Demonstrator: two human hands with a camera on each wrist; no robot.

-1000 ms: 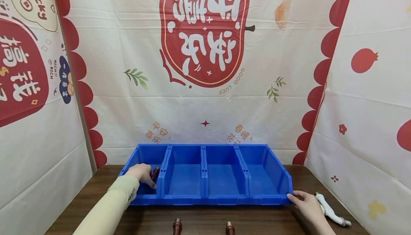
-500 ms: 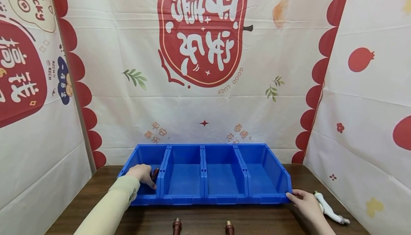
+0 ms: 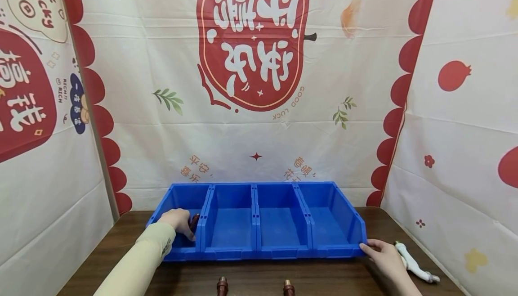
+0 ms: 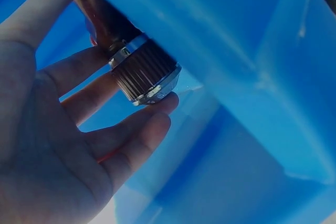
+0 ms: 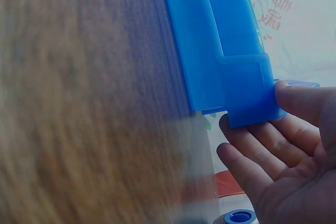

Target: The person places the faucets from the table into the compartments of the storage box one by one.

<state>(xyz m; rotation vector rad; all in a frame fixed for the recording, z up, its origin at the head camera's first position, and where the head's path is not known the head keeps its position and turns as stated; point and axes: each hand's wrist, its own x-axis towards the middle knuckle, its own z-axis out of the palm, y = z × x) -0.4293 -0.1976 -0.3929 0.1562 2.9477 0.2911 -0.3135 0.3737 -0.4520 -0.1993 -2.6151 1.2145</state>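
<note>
From the head view, I see a row of four blue bins [image 3: 283,253] on a dark wooden table [image 3: 121,242], before a printed cloth [image 3: 222,138] cut off at the top. The person's left hand [image 3: 176,221], in a pale sleeve [image 3: 137,260], is inside the leftmost bin at a dark brown piece [image 3: 195,221], which leans near the dividing wall; the hand hides most of it. The right hand [image 3: 386,257] is at the front right corner of the row, beside a curved white piece [image 3: 417,264]. Two brown ends [image 3: 222,286] [image 3: 289,288] poke up at the bottom edge, the rest out of frame. In the left wrist view, the thumb and fingers lie around the brown piece, a fingertip at its ribbed end [image 4: 144,69]; a blue wall covers part of it, and I cannot tell whether the hand clamps it. In the right wrist view, the thumb and fingertips pinch the bin corner; the wood is blurred, and a blue-centred round end [image 5: 240,216] is cut off, hard to identify.
</note>
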